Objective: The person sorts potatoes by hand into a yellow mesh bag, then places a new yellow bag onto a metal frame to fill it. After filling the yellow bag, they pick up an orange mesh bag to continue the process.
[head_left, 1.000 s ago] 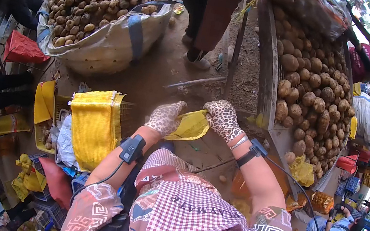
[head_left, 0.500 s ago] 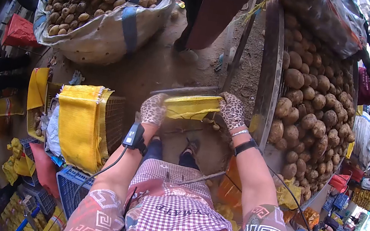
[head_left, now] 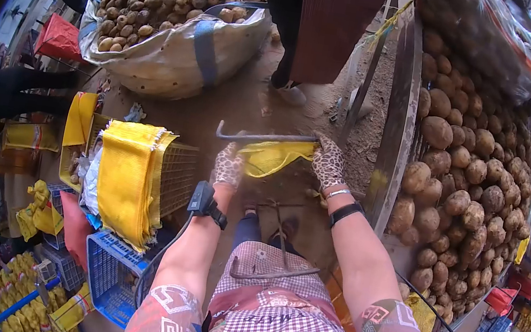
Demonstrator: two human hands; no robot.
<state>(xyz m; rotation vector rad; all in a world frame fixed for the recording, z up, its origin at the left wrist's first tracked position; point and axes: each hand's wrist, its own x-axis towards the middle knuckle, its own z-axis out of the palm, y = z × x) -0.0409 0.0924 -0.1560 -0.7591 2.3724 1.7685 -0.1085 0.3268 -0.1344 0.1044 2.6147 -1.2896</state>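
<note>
A yellow mesh bag is stretched between my two hands, in front of my waist. My left hand, in a leopard-print glove, grips its left end. The matching glove covers my right hand, which is closed on the bag's right end. Along the bag's upper edge runs a bent grey metal bar, its right end close to my right fingers. Lower down, another bent metal rod of the stand crosses before my apron.
On the right, potatoes fill a bin behind a wooden rail. A large white sack of potatoes stands upper left. Yellow mesh bags lie stacked over a crate, near a blue crate. A person stands opposite.
My hands have brought the yellow bag up to the metal bar, which now lies along its upper edge. The bag sags more in the middle. The whole view has shifted slightly.
</note>
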